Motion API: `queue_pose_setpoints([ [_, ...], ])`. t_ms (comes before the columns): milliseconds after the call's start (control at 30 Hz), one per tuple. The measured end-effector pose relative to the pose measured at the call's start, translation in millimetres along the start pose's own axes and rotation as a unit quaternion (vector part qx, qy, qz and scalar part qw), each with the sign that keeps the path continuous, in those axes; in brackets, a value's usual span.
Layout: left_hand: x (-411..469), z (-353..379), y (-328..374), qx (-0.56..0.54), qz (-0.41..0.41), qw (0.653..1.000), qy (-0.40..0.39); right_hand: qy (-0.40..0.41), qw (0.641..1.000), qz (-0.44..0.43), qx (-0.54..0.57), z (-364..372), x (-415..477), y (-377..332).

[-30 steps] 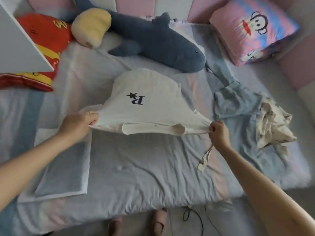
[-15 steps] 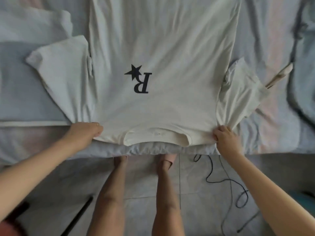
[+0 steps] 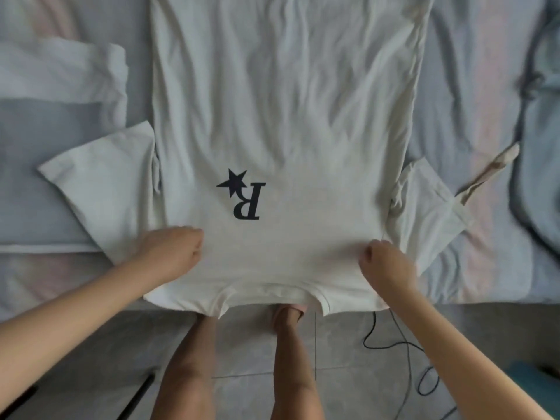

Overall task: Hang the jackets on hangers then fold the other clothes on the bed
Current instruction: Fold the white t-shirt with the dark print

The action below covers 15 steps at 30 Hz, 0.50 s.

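Head view: cream short-sleeved cotton T-shirt (image 3: 288, 116) is lying flat on pastel striped bed (image 3: 469, 101), spread for folding. Right hand (image 3: 386, 263) grip is pinching cloth right of black star-and-R print (image 3: 242, 195). Left hand (image 3: 169, 253) is curling left of print, blurred; cannot tell its hold.

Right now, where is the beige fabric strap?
Head view: the beige fabric strap lies on the pastel bedsheet on the right, between the sleeve of the white cotton T-shirt and the crumpled blue garment.
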<state>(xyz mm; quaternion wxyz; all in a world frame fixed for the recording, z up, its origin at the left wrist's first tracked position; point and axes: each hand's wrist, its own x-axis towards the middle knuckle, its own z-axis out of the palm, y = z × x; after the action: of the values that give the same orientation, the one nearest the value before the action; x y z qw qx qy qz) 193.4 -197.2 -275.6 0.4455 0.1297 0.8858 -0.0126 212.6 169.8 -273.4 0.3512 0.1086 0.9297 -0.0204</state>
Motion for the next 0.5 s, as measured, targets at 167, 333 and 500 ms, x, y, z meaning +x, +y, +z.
queue_pose_setpoints([
  [167, 67.1, -24.4, 27.3, 0.066, 0.151, 0.942, 0.293, 0.196, 0.935, -0.295, -0.021, -16.3, 54.0, -76.6],
  [333, 159.7, -88.4, -3.3, 0.121, 0.078, 0.947, 0.286, 0.161, 0.905, -0.351, -0.179, -52.4, 166.5, -100.1],
  [500, 239.2, -182.2, -43.7, 0.070, -0.025, 0.942, 0.327, 0.220, 0.940, -0.230, -0.120, -139.8, 273.5, -102.4],
])
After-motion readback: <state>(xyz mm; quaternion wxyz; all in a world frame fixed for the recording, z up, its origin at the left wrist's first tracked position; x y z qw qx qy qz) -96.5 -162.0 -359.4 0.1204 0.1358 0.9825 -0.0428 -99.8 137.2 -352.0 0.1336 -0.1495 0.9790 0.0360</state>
